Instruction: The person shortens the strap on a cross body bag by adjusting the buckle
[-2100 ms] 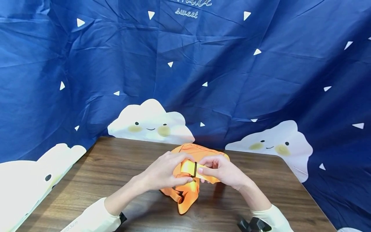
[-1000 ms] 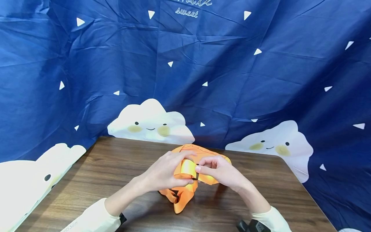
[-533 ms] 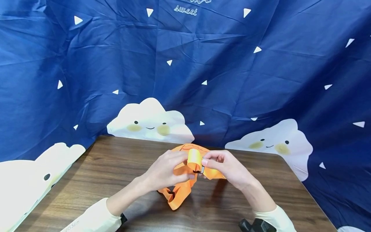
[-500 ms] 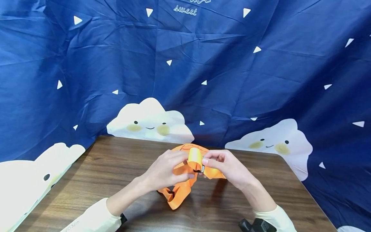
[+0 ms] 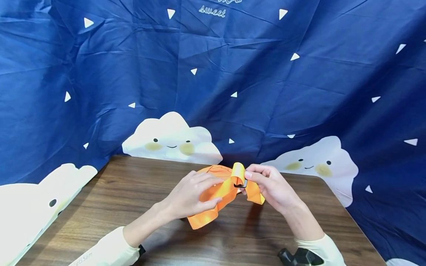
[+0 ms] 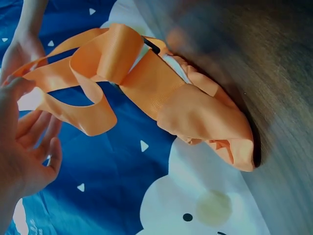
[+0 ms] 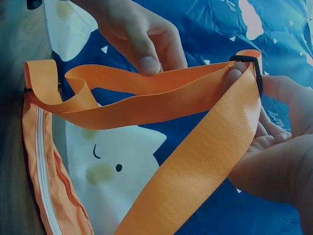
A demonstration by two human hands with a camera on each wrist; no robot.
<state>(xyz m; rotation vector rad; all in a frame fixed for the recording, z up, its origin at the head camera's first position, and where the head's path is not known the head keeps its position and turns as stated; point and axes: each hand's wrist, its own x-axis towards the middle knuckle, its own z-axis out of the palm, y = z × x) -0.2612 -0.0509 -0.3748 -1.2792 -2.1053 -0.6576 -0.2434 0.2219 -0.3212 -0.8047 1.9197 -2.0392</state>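
Observation:
An orange fabric bag with a white zip lies on the table, and its wide orange strap is lifted in loops. My right hand pinches the black slide buckle with the webbing at it, thumb on the near side. A short loop of webbing stands up from the buckle in the head view. My left hand is to the left, thumb and fingers spread apart around a slack stretch of strap. Whether the left fingertips touch the webbing is hard to tell. The left hand partly hides the bag in the head view.
The brown wooden table extends on both sides of the bag. A blue cloth with white clouds and triangles hangs behind and beside it. Black devices, one seen as a wrist camera, sit on the cuffs.
My right hand has moved right and up with the buckle, drawing the strap away from the left hand. The webbing loop has turned upright; the hanging strap end by the table has shifted left and up.

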